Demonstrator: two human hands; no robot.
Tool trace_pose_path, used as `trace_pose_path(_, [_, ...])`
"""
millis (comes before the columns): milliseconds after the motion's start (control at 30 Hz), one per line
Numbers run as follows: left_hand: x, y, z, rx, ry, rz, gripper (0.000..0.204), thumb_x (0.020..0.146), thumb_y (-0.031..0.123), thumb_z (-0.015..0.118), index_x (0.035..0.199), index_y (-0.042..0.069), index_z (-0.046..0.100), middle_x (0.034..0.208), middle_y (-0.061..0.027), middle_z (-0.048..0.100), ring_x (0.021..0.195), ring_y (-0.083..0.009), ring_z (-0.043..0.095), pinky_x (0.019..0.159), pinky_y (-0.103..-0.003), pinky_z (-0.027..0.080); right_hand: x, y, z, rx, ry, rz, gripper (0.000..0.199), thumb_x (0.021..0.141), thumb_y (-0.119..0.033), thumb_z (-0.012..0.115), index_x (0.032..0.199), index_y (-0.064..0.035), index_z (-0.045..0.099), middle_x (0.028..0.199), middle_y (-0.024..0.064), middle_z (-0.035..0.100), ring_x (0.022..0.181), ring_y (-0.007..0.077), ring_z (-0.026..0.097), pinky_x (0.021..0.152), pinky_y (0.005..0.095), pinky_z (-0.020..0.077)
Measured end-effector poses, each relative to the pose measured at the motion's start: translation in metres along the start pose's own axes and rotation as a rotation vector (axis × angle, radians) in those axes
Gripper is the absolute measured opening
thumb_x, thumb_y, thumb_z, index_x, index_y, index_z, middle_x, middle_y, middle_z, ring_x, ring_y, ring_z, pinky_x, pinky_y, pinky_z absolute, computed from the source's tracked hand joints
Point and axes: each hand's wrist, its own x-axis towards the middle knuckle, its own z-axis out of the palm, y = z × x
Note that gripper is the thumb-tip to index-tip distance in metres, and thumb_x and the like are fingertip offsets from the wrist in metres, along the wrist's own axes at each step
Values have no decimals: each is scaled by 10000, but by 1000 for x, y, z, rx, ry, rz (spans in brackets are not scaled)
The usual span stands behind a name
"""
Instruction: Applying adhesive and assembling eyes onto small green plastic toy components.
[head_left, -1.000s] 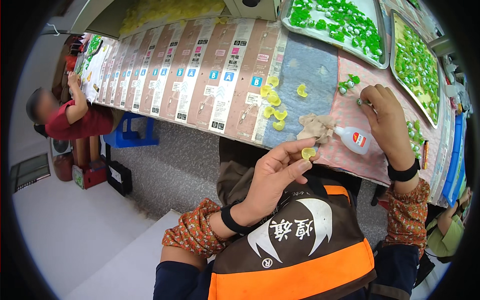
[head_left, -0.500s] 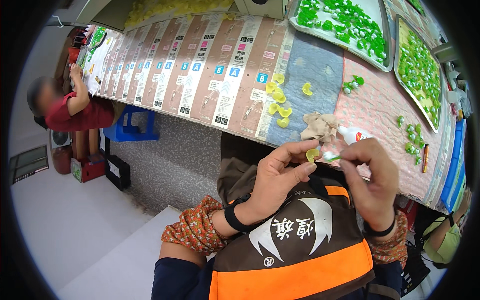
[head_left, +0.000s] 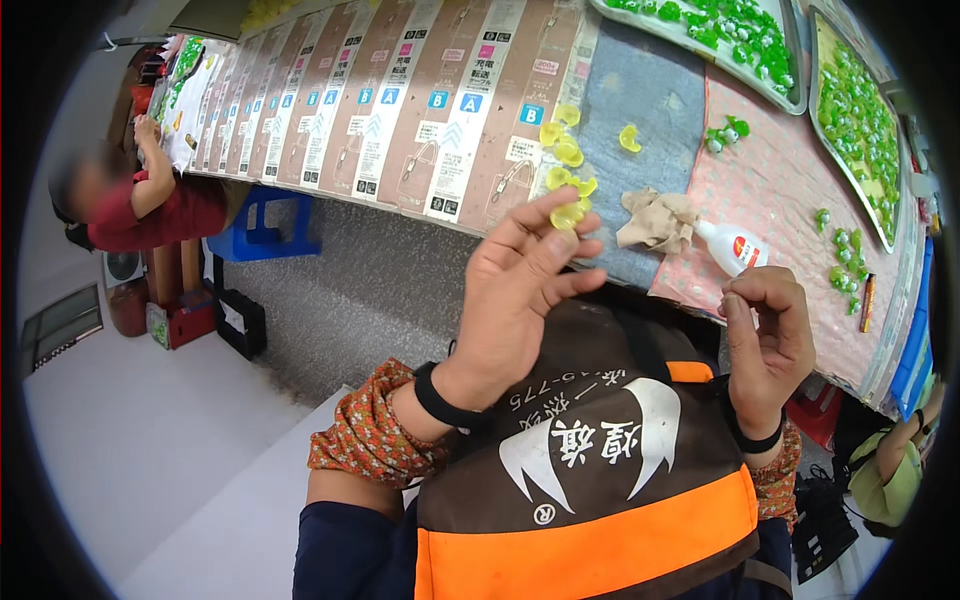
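My left hand (head_left: 530,275) is at the table's near edge, thumb and fingertips closed around a small translucent yellow curved piece (head_left: 566,214). More yellow curved pieces (head_left: 567,151) lie in a short row just beyond it, and a single yellow piece (head_left: 629,138) sits apart on the blue cloth. Farther right, my right hand (head_left: 770,345) is raised with thumb and forefinger pinched together; what they hold, if anything, is hidden. Just beyond that hand a white squeeze bottle (head_left: 735,248) lies on its side, its nozzle by a crumpled beige cloth (head_left: 657,219).
Trays of green pieces with white balls (head_left: 735,50) and of yellow-green pieces (head_left: 853,130) stand at the far right. Loose green pieces (head_left: 848,255) lie near an orange stick (head_left: 867,303). At the left, a person in red (head_left: 140,200) works by a blue stool (head_left: 265,225).
My left hand has moved left to the row of yellow pieces. My right hand has drawn away to the right, and the green-and-white piece it held no longer shows.
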Motion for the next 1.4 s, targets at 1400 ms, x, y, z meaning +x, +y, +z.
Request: trace_pose_path(1400, [-60,-50,-39,-217,-148,120,363,1001,191,644,1333,60,575,1110,-44,658,955,-84,623,786,-256,581,129,48,-31,-714,-469,31,92,929,-69,609,905,-36,527,765,25,532,630,106,516,502,267,435])
